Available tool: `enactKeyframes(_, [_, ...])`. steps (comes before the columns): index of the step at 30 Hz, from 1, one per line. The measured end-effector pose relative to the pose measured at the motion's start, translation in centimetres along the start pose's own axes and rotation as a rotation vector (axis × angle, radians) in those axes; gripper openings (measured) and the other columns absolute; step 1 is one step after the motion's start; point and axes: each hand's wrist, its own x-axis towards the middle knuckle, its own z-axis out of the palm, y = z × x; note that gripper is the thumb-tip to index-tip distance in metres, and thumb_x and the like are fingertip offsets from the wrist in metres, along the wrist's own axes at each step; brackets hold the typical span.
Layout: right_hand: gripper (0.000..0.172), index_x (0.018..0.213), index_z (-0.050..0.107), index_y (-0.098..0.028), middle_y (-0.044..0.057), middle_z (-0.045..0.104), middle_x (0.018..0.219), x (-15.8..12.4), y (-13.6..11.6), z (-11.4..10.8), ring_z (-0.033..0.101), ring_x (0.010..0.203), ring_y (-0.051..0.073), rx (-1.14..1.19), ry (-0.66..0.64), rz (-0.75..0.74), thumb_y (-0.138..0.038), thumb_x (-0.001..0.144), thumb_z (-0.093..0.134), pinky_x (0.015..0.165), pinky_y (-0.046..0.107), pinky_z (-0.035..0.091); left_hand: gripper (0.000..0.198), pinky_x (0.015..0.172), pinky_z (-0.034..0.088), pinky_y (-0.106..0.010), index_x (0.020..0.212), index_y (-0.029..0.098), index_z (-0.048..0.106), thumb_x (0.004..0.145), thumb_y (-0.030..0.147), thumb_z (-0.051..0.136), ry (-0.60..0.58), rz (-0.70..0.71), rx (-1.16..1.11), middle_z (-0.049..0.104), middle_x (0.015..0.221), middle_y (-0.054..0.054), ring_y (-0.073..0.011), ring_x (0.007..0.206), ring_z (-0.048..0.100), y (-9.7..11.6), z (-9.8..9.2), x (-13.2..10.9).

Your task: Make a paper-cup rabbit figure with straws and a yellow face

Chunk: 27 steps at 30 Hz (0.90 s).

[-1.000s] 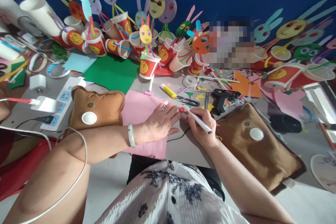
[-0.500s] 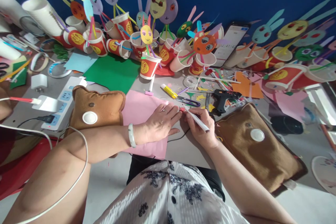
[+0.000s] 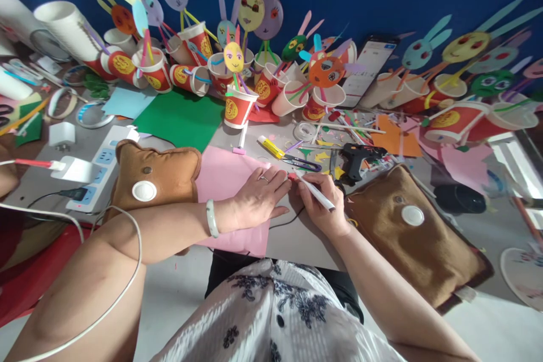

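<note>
My left hand (image 3: 261, 197) lies flat, palm down, on a sheet of pink paper (image 3: 220, 181). Its fingers are stretched out, and the tips reach a small red piece (image 3: 292, 176) on the tabletop. In my right hand (image 3: 324, 206) is a slim white pen (image 3: 317, 194), gripped between thumb and fingers and slanted, its far end close to the red piece. Whether the tip touches it is hard to see. Just beyond the hands are dark-handled scissors (image 3: 302, 164) and a yellow glue stick (image 3: 271, 147).
Red paper cups (image 3: 237, 107) with paper rabbit faces line the back, a phone (image 3: 369, 70) among them. A brown plush pouch (image 3: 156, 178) sits left, another (image 3: 418, 237) right. A black glue gun (image 3: 360, 161) lies among scraps. A power strip (image 3: 104, 167) and white cable (image 3: 138, 249) are left.
The view has shifted slightly. My right hand has tipped the pen a little, while my left hand stays flat on the paper.
</note>
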Motion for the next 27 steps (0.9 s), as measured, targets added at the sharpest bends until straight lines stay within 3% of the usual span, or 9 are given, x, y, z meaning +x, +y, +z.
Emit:
enactKeyframes(7, [0.016,0.101,0.061,-0.023,0.003,0.075,0.084,-0.22,0.33,-0.13,0.072,0.070,0.019,0.087,0.023,0.166,-0.038,0.095,0.060,0.065,0.032,0.057,0.058,0.104,0.041,-0.047,0.142,0.011,0.049,0.099,0.049,0.054,-0.016,-0.007,0.036,0.055,0.140,-0.018,-0.0353,0.128,0.051,0.07,-0.30,-0.01])
enactKeyframes(16, [0.007,0.093,0.061,-0.024,0.002,0.074,0.078,-0.11,-0.19,-0.38,0.070,0.062,0.017,0.002,0.060,-0.018,-0.031,0.090,0.062,0.059,0.029,0.056,0.060,0.105,0.040,-0.048,0.145,0.010,0.045,0.099,0.048,0.053,0.018,0.009,-0.007,0.054,0.140,-0.019,-0.0360,0.132,0.046,-0.12,0.34,0.02])
enactKeyframes(27, [0.005,0.090,0.060,-0.024,0.001,0.073,0.075,0.16,-0.31,-0.21,0.069,0.060,0.017,-0.021,0.019,0.007,-0.029,0.090,0.060,0.058,0.027,0.054,0.061,0.105,0.038,-0.047,0.144,0.008,0.047,0.098,0.048,0.055,-0.002,-0.004,0.009,0.053,0.141,-0.019,-0.0356,0.129,0.047,0.04,0.12,0.03])
